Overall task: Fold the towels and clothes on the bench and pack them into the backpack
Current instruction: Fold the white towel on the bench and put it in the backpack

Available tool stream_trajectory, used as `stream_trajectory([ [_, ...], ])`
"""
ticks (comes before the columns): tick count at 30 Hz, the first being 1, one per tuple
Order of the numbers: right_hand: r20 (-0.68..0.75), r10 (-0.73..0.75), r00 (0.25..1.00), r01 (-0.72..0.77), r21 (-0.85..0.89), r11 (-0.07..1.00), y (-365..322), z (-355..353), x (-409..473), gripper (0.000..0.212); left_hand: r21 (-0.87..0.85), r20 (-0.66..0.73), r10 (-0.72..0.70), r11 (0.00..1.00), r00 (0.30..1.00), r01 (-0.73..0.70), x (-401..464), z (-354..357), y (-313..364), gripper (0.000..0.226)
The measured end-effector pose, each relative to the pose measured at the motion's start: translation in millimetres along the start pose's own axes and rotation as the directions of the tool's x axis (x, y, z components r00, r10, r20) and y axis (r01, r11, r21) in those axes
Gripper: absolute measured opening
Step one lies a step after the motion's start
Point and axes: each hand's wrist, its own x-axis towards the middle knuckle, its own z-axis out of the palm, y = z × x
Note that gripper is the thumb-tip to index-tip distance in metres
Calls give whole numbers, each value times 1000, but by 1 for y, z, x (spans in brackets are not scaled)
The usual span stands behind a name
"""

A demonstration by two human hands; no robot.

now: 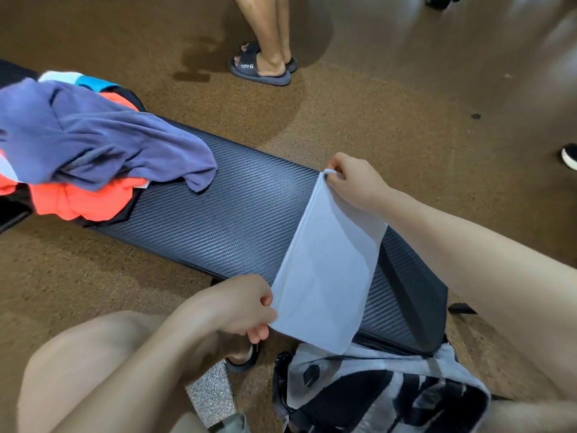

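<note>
- Your left hand [240, 304] pinches the near corner of the pale towel [324, 276], fingers curled on it.
- Your right hand [352, 179] pinches its far corner.
- Between your fingers, the towel stretches across the tabletop [218, 220].
- Beyond your left fingers lies the clothes pile [93, 145].
- Below your fingers sits the backpack [381, 389].

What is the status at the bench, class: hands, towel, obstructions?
Left hand and right hand each pinch a corner of the pale towel, stretched over the bench. Backpack on floor below. Clothes pile waits at far end; nothing blocking.
</note>
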Motion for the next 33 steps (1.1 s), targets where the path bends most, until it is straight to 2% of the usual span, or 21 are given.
stream_trajectory([
  [11, -50, -20, 999, 20, -9, 1000, 3, 11, 0, 9, -32, 8, -3, 999, 1000, 3, -1, -1, -2, 11],
  [17, -83, -31, 996, 28, -38, 999, 2, 17, -2, 15, 63, -39, -43, 997, 998, 46, 3, -1, -3, 11],
  [21, -101, -40, 994, 35, -54, 998, 2, 18, -3, 18, 44, -39, -49, 998, 998, 50, 2, -2, -4, 10],
  [28, -161, -90, 983, 58, -190, 980, -5, 25, -7, 23, 121, -110, -61, 990, 992, 74, 1, 3, -5, 16],
  [33, -186, -125, 975, 86, -206, 975, -8, 22, -12, 20, 29, -102, -20, 999, 995, 23, -5, 5, -5, 9],
])
